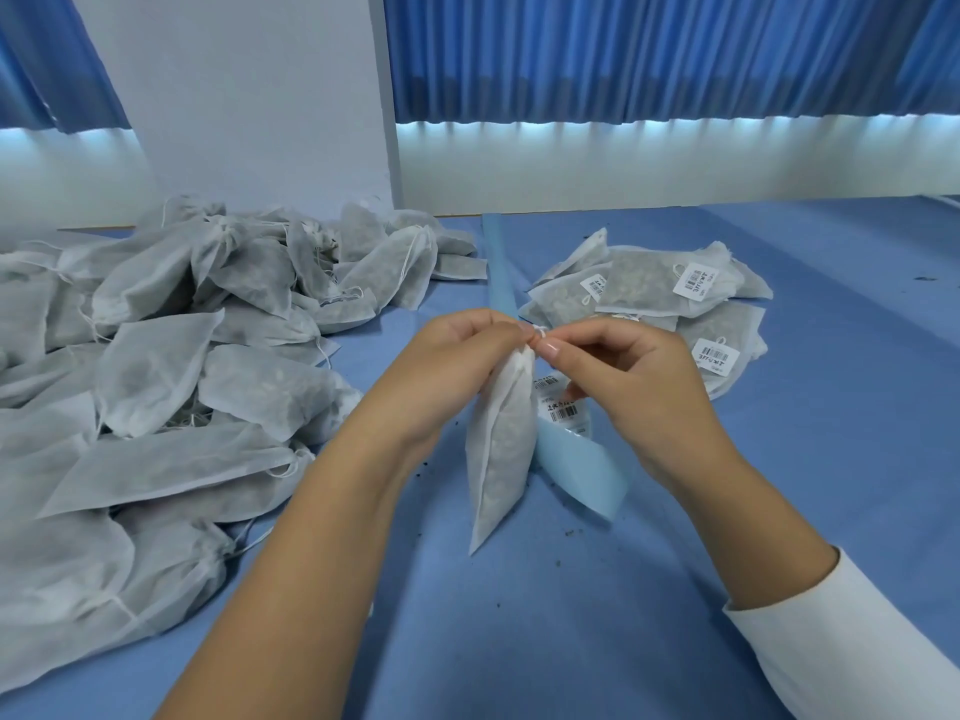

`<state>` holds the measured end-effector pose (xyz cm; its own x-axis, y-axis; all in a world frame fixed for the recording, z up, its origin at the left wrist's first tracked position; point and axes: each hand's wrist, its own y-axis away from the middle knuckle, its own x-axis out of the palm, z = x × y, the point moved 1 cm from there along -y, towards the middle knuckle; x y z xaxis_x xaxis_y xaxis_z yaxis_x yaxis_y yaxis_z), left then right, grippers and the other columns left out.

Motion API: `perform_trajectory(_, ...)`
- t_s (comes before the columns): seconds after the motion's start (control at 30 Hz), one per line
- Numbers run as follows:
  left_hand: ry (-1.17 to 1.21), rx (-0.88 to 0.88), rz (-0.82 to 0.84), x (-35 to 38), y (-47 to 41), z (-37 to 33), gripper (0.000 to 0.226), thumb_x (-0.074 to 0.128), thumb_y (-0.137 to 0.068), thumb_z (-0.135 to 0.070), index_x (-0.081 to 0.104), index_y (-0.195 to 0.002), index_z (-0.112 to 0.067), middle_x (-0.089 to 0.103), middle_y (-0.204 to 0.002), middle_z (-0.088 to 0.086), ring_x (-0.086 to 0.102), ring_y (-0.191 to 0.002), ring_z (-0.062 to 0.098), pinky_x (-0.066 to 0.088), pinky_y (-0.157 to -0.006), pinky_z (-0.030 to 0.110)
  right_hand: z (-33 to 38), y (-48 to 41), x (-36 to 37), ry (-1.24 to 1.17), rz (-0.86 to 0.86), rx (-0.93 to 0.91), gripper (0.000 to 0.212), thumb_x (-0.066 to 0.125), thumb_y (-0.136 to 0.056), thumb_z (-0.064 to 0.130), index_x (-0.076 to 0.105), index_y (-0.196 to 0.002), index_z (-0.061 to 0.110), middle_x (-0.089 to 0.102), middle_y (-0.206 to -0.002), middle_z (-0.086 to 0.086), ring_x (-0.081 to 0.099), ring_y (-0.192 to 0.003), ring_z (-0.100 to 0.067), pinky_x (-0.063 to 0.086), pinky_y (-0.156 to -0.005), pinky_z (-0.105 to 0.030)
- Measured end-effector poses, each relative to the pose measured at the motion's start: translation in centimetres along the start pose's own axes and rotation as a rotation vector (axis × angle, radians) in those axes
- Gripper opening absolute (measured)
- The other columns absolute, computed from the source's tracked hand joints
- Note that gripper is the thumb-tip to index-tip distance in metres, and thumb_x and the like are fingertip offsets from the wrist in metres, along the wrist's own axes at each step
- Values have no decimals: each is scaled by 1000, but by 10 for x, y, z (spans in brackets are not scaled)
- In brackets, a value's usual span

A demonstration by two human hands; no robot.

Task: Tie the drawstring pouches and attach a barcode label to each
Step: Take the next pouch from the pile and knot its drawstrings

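Pinching drawstring [540,332] at the neck of a pouch [501,449], both hands close together, fingertips nearly meeting. L hand [462,356] grips the gathered neck. R hand [634,371] pinches the string betw thumb & forefinger. Pouch hangs upright below the hands; its bottom corner is at or just off the table [779,485], can't tell which. Knot looks mid-tie, not snug yet (my read).

Risks from here:
- String is thin, the pinch is tiny. If either hand slips, the neck prob reopens & fill spills. Dark crumbs [569,532] lie on the table below R hand, so the stuff does shed.
- Pulling too hard: fabric looks thin, could tear at the neck, or the string could snap.
- Loose knot: would prob work open once stacked.
- Label strip [582,459] lies just behind the pouch, under R hand, w/ labels [563,410] on it. A swinging pouch may drag it or crease a label, which could spoil the barcode.
- Mix-up: untied pile [156,356] sits left of L hand, labelled pile [649,288] beyond R hand. Set down on the wrong side, this pouch gets no label.
- Stray strings in the untied pile could snag the next pick.
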<state>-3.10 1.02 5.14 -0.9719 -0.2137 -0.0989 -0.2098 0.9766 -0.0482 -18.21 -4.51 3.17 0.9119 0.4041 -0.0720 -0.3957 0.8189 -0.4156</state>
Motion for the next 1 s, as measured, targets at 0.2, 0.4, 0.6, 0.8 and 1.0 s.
perform_trajectory(0.2,-22,-5,61,4,1,3,24,54,-95,-22,63,-72,-26,72,-73,-4,74,-85,17,51,-73,27,-1,-3,-3,1,-15,1,8,70,-87,11,74,-83,16,70,-72,12,59,-67,-1,47,-61,-15)
perform_trajectory(0.4,60,-25,20,5,-2,3,26,52,-99,-19,65,-77,-17,62,-66,-5,57,-55,11,50,-74,30,-2,-4,-3,13,13,14,13,66,-91,8,70,-81,17,67,-75,11,59,-73,-6,48,-61,-17)
perform_trajectory(0.6,128,-48,-8,8,-3,2,33,47,-93,-4,71,-73,-13,58,-64,-4,51,-52,9,55,-72,31,-1,-4,-2,33,11,1,15,65,-91,8,69,-81,19,67,-77,6,59,-74,-9,49,-62,-18)
perform_trajectory(0.8,-54,-37,-8,9,-2,4,24,57,-92,-14,70,-73,-19,57,-57,-12,60,-55,9,52,-73,30,-1,-5,-3,-35,-6,2,12,57,-96,6,62,-88,13,66,-80,3,61,-73,-5,51,-61,-20)
perform_trajectory(1.0,-151,51,-35,13,-2,6,16,58,-93,-18,68,-80,-16,57,-56,-15,53,-51,4,48,-61,18,-3,-9,-10,-30,-85,-17,12,52,-99,9,58,-91,16,65,-76,13,64,-75,-5,51,-59,-18)
